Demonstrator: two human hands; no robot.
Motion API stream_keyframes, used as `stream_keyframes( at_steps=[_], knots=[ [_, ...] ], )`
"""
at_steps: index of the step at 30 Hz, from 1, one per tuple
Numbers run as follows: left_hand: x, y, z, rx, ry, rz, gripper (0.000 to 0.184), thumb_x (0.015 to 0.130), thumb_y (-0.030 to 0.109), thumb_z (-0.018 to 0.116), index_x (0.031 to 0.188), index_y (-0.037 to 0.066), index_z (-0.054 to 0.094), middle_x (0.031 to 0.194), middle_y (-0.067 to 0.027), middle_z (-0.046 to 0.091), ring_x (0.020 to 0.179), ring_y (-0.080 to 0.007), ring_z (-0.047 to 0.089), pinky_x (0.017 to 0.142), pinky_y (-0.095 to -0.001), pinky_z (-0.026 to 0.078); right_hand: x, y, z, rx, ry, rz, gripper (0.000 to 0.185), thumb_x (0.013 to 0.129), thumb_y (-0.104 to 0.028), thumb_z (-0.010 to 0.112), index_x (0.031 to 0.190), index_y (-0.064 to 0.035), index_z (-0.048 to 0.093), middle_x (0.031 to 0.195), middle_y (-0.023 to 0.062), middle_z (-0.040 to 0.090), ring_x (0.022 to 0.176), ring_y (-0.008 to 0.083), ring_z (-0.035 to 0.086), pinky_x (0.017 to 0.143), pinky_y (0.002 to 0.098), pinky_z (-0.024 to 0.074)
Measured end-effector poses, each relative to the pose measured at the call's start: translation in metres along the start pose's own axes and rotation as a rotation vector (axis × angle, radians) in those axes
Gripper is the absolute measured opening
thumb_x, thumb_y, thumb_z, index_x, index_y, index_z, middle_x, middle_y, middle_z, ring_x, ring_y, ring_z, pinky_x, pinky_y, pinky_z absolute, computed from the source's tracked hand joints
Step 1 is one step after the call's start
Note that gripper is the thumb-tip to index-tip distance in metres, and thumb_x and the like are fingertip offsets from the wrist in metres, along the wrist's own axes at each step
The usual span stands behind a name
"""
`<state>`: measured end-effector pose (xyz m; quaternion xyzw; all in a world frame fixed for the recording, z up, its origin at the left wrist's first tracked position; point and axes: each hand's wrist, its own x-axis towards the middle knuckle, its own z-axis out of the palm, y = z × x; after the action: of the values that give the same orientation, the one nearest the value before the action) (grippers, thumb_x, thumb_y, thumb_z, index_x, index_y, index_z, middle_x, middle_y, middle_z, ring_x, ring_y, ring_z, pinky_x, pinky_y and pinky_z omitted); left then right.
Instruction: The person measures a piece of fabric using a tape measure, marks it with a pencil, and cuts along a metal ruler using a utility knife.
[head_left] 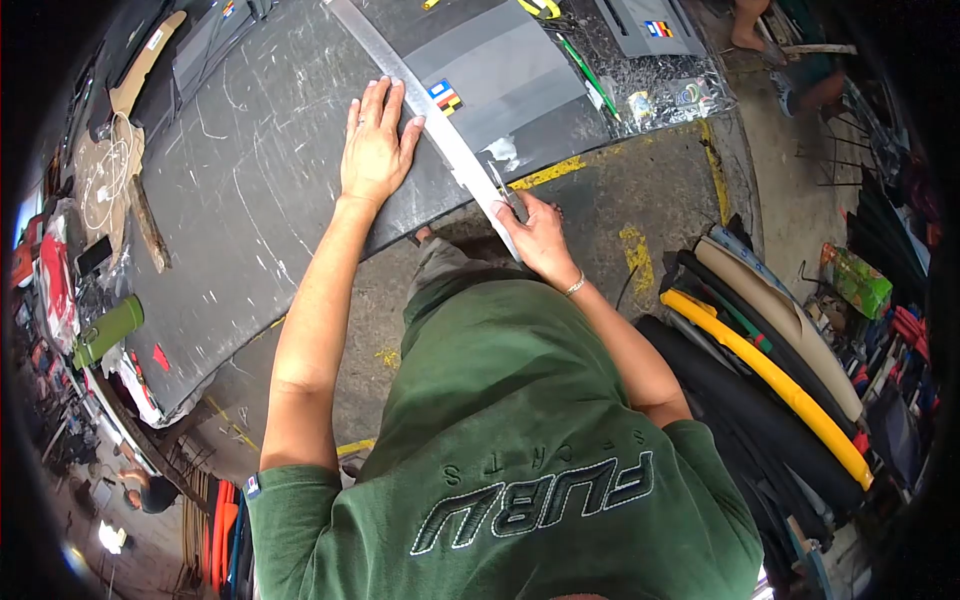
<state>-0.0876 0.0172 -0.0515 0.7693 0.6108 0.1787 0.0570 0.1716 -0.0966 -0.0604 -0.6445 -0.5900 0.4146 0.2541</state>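
A long metal ruler [440, 130] lies slantwise over the dark table and a grey fabric piece [500, 75] that bears a small colourful flag patch [444, 97]. My left hand [376, 148] rests flat on the table, its fingers stretched out and their tips at the ruler's left edge. At the ruler's near end, by the table's front edge, my right hand [536, 232] is closed, with the thumb on the ruler. A slim dark tool, partly hidden, shows between its thumb and fingers; I cannot make out what it is.
A green pencil [588, 78] lies right of the fabric. On the table's left are a green bottle [108, 331], a phone [94, 256] and cardboard [105, 185]. Fabric rolls, one yellow [770, 375], stand at the right. Other people are partly visible at upper right and lower left.
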Motion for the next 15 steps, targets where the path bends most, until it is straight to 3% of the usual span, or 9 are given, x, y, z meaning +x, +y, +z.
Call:
stream_keyframes(
  at_steps=[3, 6, 9, 15],
  knots=[
    [0.000, -0.001, 0.001, -0.003, -0.004, -0.001, 0.060, 0.107, 0.041, 0.055, 0.156, 0.007, 0.045, 0.163, -0.0174, 0.041, 0.155, -0.0342, 0.033, 0.129, -0.0502, 0.022, 0.003, 0.003, 0.000, 0.123, -0.055, 0.023, 0.038, 0.099, -0.040, 0.070, 0.108, -0.0025, 0.073, 0.085, 0.0130, 0.078, 0.078, 0.0262, 0.075, 0.088, 0.0400, 0.0543],
    [0.000, -0.003, 0.001, -0.007, -0.007, 0.002, 0.062, 0.107, 0.041, 0.054, 0.157, 0.006, 0.043, 0.164, -0.0174, 0.040, 0.156, -0.0339, 0.032, 0.129, -0.0501, 0.021, 0.002, -0.011, -0.005, 0.368, -0.128, 0.221, 0.033, 0.098, -0.036, 0.073, 0.101, -0.0029, 0.074, 0.079, 0.0097, 0.078, 0.071, 0.0200, 0.075, 0.074, 0.0357, 0.0569],
    [0.000, -0.003, 0.001, -0.014, -0.018, -0.002, 0.064, 0.107, 0.044, 0.054, 0.157, 0.005, 0.043, 0.164, -0.0183, 0.040, 0.156, -0.0342, 0.031, 0.129, -0.0502, 0.020, 0.001, -0.018, -0.012, 0.123, -0.051, 0.099, 0.031, 0.096, -0.030, 0.073, 0.104, -0.0001, 0.072, 0.086, 0.0182, 0.075, 0.077, 0.0341, 0.075, 0.069, 0.0412, 0.0566],
    [0.000, -0.001, 0.001, -0.008, 0.000, 0.000, 0.066, 0.106, 0.044, 0.057, 0.157, 0.005, 0.043, 0.162, -0.0194, 0.041, 0.154, -0.0357, 0.035, 0.128, -0.0514, 0.022, 0.003, -0.024, -0.015, 0.052, -0.006, -0.022, 0.028, 0.097, -0.028, 0.073, 0.101, -0.0007, 0.072, 0.083, 0.0171, 0.075, 0.074, 0.0305, 0.076, 0.069, 0.0404, 0.0561]
  ],
)
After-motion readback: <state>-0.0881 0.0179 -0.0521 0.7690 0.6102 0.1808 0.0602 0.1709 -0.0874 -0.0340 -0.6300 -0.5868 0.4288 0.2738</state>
